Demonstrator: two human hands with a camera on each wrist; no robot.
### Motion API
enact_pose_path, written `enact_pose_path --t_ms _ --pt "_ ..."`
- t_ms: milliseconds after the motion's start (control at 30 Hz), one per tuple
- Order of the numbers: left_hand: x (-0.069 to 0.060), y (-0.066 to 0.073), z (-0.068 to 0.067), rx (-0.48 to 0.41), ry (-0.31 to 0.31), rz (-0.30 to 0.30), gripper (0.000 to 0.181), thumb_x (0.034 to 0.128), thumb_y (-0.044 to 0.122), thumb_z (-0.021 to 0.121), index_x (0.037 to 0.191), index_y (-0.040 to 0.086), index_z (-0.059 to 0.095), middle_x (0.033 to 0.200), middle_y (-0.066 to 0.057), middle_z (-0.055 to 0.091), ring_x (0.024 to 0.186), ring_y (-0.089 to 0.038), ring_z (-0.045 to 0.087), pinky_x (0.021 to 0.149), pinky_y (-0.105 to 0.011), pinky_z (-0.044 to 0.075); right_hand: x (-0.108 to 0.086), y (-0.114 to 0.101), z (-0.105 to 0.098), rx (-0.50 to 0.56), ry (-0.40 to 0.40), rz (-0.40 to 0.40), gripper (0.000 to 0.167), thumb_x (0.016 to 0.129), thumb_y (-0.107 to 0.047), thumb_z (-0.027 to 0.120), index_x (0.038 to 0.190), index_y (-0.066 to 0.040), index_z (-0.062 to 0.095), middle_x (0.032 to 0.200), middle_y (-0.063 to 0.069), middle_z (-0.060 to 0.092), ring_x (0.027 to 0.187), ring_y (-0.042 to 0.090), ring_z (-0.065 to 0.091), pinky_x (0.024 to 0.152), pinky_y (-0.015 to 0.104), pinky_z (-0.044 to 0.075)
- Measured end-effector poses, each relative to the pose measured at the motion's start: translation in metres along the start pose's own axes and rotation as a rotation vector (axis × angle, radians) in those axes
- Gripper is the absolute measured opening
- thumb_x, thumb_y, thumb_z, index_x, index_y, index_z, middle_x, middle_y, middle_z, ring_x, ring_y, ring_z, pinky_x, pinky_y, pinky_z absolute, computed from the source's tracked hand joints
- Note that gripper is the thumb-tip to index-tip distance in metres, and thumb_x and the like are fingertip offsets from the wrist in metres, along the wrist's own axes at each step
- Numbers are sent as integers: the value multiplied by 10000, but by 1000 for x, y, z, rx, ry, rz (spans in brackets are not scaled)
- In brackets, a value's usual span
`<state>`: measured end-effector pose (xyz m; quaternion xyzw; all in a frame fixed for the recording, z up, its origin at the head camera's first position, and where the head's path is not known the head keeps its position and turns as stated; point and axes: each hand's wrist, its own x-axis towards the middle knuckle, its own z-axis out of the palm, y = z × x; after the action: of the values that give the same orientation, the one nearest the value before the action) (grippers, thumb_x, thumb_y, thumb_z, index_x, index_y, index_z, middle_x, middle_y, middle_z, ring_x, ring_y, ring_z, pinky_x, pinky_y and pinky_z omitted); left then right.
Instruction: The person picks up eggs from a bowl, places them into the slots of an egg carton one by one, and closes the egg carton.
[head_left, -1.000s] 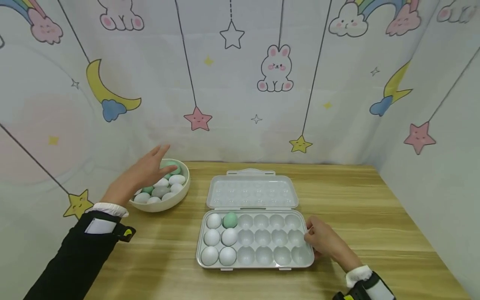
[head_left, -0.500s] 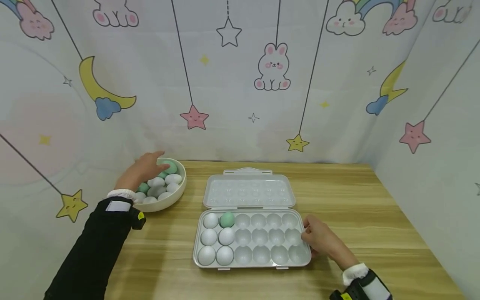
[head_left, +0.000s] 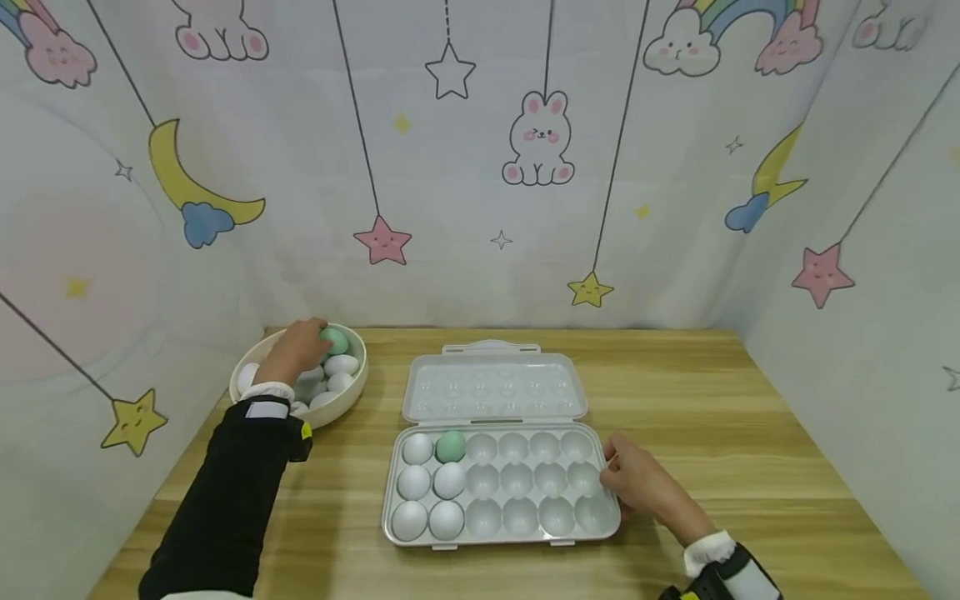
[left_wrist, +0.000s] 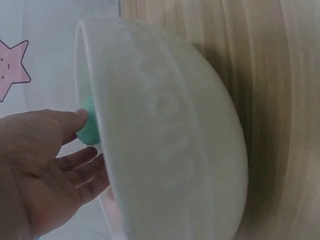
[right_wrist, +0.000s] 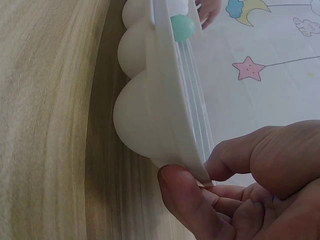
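My left fingers (left_wrist: 82,175) have come down into the bowl (left_wrist: 170,130), onto a green egg (head_left: 337,342).
A moment ago they were above it; now the thumb (left_wrist: 75,120) touches the egg, at about one o'clock in the bowl, but whether the others close behind it I cannot tell. I judge this the picking-up step, the egg not yet lifted. My right fingers (right_wrist: 180,192) stay pinched on the rim of the carton (head_left: 516,481) at its three o'clock, likely steadying it; its six eggs (head_left: 447,482), five white and one green, are unchanged. From the carton the bowl sits at ten o'clock, cream and smooth, a raised pattern round its wall. The carton looks like thin plastic, its cups bulging round underneath, its dimpled lid (head_left: 495,388) laid back at twelve o'clock on the wood-grained tabletop (head_left: 660,392).
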<state>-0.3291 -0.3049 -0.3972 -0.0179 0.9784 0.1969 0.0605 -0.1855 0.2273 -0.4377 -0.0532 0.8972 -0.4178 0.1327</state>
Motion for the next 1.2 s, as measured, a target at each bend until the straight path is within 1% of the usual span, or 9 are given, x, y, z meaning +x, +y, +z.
enact_pose_path --t_ms 133,233,467,600,733,833,1000,1067,1200 --pt "2 -11 9 -2 -4 -2 544 1082 148 466 1511 -154 320 1494 -414 359 1397 -557 342 1147 -640 305 0 0 3 -7 -2 -4 173 879 113 570 1026 37 522 785 125 578 537 227 588 421 369 543" --pt "3 -14 12 -11 5 -11 545 1081 142 460 1517 -148 309 1495 -413 357 1394 -555 349 1140 -639 311 0 1 4 -26 2 0 175 881 109 572 1032 32 526 782 116 575 529 220 584 420 363 540" --pt "-1 -8 13 -72 31 -32 566 1075 137 440 1542 -131 265 1532 -393 334 1404 -538 354 1140 -634 318 0 0 4 -34 5 -17 151 889 103 565 1011 24 523 755 109 569 482 219 561 404 364 523" --pt "-2 -5 14 -123 91 8 535 1040 90 477 1504 -136 335 1476 -399 395 1323 -519 430 1087 -621 369 0 -1 3 -34 4 -9 156 889 102 565 1016 23 519 763 110 573 496 225 571 411 367 530" --pt "-1 -3 17 -152 148 54 499 1000 44 535 1449 -136 410 1391 -409 431 1264 -511 446 1047 -612 390 0 0 3 -34 3 0 158 892 101 565 1022 25 518 768 113 574 516 223 579 416 367 536" --pt "0 -2 20 -141 172 64 489 974 22 550 1427 -128 443 1354 -415 429 1262 -519 442 1056 -611 392 1 1 4 -35 3 4 157 895 98 567 1025 24 520 775 112 572 530 220 578 418 359 536" --pt "0 1 20 -128 180 63 491 950 25 566 1410 -113 464 1357 -414 401 1235 -502 447 1033 -601 409 1 2 4 -34 4 4 159 895 97 568 1028 20 526 784 112 568 545 219 576 421 353 535" --pt "-1 3 18 -127 179 66 486 954 39 576 1406 -101 466 1375 -401 389 1241 -491 443 1028 -599 413 0 2 3 -31 3 2 157 897 95 564 1030 21 524 785 113 570 550 220 578 423 356 535" --pt "-5 11 9 -114 178 99 475 976 67 585 1410 -81 461 1390 -364 415 1251 -486 455 1025 -604 423 0 2 2 -29 6 -4 156 895 91 559 1028 21 520 778 113 574 539 225 582 422 358 533"
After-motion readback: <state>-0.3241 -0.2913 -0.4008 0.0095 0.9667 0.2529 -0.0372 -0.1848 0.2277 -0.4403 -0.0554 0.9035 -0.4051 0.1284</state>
